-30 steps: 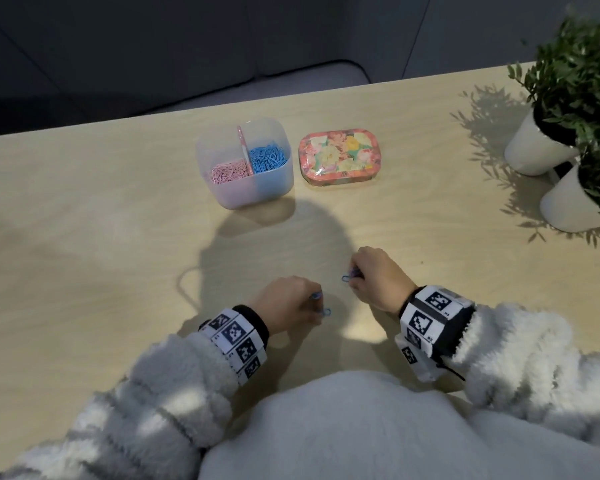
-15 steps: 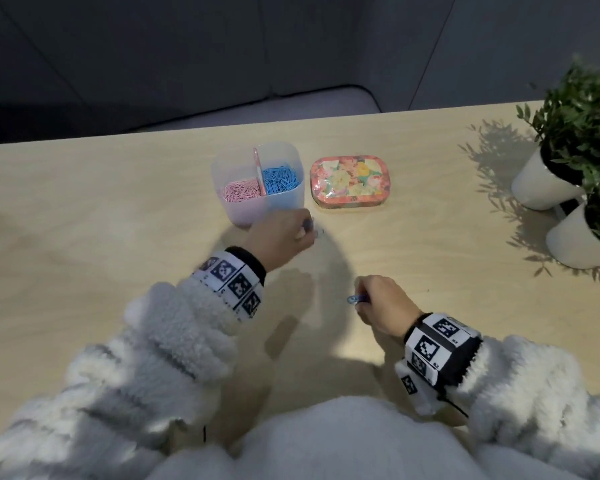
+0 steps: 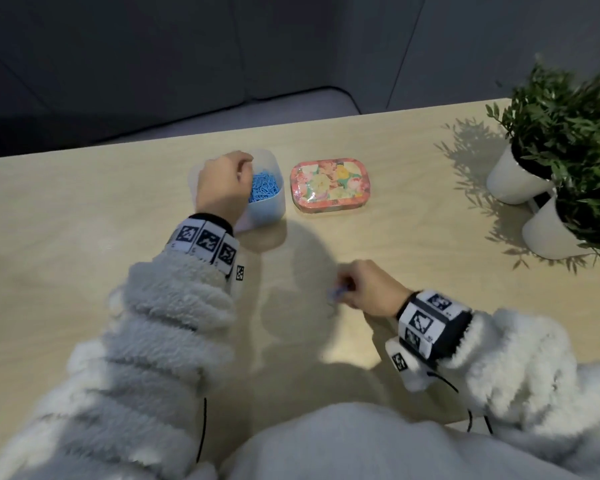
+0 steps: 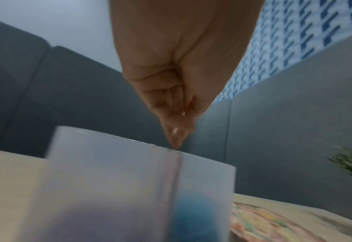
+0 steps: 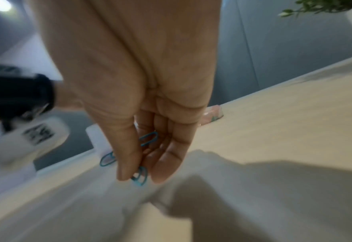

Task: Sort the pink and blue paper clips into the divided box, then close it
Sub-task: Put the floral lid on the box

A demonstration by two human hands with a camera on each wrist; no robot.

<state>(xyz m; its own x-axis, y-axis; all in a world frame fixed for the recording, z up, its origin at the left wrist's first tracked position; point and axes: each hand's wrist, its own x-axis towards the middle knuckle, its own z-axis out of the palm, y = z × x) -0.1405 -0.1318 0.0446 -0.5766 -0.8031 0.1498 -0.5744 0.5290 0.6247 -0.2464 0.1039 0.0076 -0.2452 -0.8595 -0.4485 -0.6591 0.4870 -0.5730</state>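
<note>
The translucent divided box stands at the table's far middle with blue paper clips in its right compartment. My left hand hovers over it and hides the pink side. In the left wrist view its fingertips are bunched in a tight pinch just above the box rim, by the divider; what they pinch is hidden. My right hand rests on the near table, pinching several blue clips between thumb and fingers. The floral lid lies right of the box.
Two white pots with green plants stand at the table's right edge. The light wooden table runs wide to the left. Its far edge lies just behind the box, with a dark sofa beyond.
My left hand has carried a blue clip from the near table up to above the box. The right hand has stayed in place, still pinching blue clips.
</note>
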